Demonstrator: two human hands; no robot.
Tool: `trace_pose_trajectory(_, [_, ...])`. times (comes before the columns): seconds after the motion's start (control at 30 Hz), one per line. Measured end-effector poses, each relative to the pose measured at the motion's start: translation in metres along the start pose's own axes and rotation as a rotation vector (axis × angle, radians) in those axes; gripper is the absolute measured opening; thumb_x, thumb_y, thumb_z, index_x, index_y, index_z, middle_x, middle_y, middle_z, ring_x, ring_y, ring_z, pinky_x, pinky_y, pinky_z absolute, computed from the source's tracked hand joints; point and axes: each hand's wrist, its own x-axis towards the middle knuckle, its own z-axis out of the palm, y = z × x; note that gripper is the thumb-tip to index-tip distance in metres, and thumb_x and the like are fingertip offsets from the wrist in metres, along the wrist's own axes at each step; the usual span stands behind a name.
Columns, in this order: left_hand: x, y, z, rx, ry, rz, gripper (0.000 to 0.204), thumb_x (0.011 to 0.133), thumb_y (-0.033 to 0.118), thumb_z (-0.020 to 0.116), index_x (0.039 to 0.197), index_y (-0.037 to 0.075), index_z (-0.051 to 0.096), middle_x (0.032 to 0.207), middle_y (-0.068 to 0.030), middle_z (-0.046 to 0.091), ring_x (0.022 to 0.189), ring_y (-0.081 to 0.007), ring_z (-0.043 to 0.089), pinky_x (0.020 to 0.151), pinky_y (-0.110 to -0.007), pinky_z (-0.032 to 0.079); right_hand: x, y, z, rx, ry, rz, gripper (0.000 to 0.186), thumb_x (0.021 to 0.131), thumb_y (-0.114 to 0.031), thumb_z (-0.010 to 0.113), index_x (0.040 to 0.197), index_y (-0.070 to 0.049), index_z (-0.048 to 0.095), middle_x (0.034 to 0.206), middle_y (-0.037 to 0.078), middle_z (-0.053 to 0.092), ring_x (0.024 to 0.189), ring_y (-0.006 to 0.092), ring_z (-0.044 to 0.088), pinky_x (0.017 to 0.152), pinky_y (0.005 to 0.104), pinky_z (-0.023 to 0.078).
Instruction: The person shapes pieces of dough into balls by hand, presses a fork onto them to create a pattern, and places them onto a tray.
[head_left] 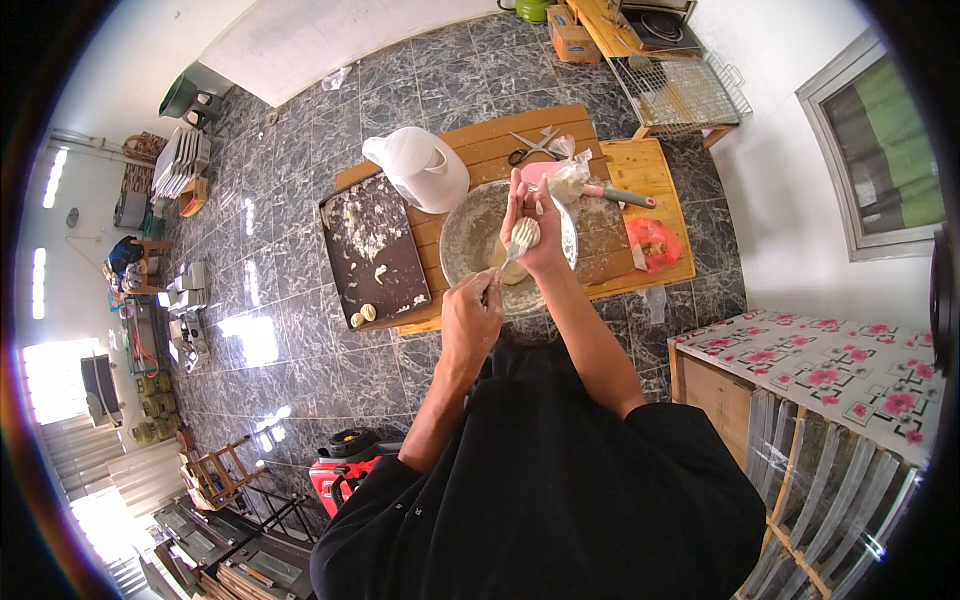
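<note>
My left hand (471, 315) grips a metal fork (512, 262), whose tines lie against a ridged, pale dough ball (526, 231). That ball rests in my right hand (542, 250), which is turned palm up with fingers curled beside it. Both hands are over a large metal bowl (466, 233) dusted with flour, with pale dough (513, 274) low inside it. At the left, a dark baking tray (377, 256) carries flour, scraps and two ridged balls (362, 314). A white plastic pitcher (418, 170) stands between tray and bowl, toward the back.
Behind the bowl on the wooden table (470, 133) lie scissors (535, 147), a pink-handled utensil (625, 197) and plastic bags (570, 175); a red bag (655, 246) sits right. A flower-covered cabinet (805, 370) is at my right, a red-and-black machine (340, 475) at my lower left.
</note>
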Motion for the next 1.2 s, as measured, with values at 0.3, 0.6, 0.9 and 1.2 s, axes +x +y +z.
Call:
trace_pose_trajectory(0.3, [-0.003, -0.002, 0.000, -0.001, -0.003, 0.010, 0.016, 0.087, 0.006, 0.061, 0.097, -0.005, 0.068, 0.088, -0.0234, 0.067, 0.080, -0.0368, 0.067, 0.070, -0.038, 0.051, -0.004, 0.007, 0.006, -0.005, 0.040, -0.083, 0.034, 0.091, -0.039, 0.063, 0.081, -0.006, 0.064, 0.124, 0.005, 0.063, 0.099, 0.0179, 0.068, 0.085, 0.0362, 0.059])
trace_pose_trajectory(0.6, [-0.007, -0.004, -0.001, -0.015, 0.025, 0.026, 0.015, 0.088, 0.005, 0.061, 0.097, -0.004, 0.067, 0.083, -0.0230, 0.065, 0.075, -0.0387, 0.063, 0.066, -0.039, 0.049, -0.002, 0.011, 0.007, -0.036, 0.077, -0.126, 0.035, 0.092, -0.040, 0.061, 0.081, -0.007, 0.062, 0.122, 0.008, 0.064, 0.103, 0.0190, 0.067, 0.086, 0.0367, 0.059])
trace_pose_trajectory(0.9, [-0.003, -0.003, -0.004, -0.040, 0.052, 0.016, 0.015, 0.088, 0.005, 0.061, 0.098, -0.005, 0.067, 0.084, -0.0225, 0.065, 0.075, -0.0385, 0.064, 0.066, -0.037, 0.049, 0.007, 0.010, -0.004, 0.071, 0.035, -0.123, 0.039, 0.094, -0.043, 0.055, 0.083, -0.006, 0.065, 0.123, 0.010, 0.064, 0.108, 0.0200, 0.065, 0.090, 0.0377, 0.057])
trace_pose_trajectory(1.2, [-0.008, -0.013, -0.019, -0.066, 0.104, -0.090, 0.017, 0.092, 0.009, 0.061, 0.100, -0.004, 0.069, 0.085, -0.0140, 0.070, 0.069, -0.0141, 0.062, 0.061, -0.027, 0.049, 0.007, 0.014, 0.012, -0.074, -0.108, -0.091, 0.056, 0.098, -0.055, 0.034, 0.113, -0.010, 0.061, 0.136, 0.011, 0.054, 0.128, 0.0268, 0.050, 0.110, 0.0513, 0.036])
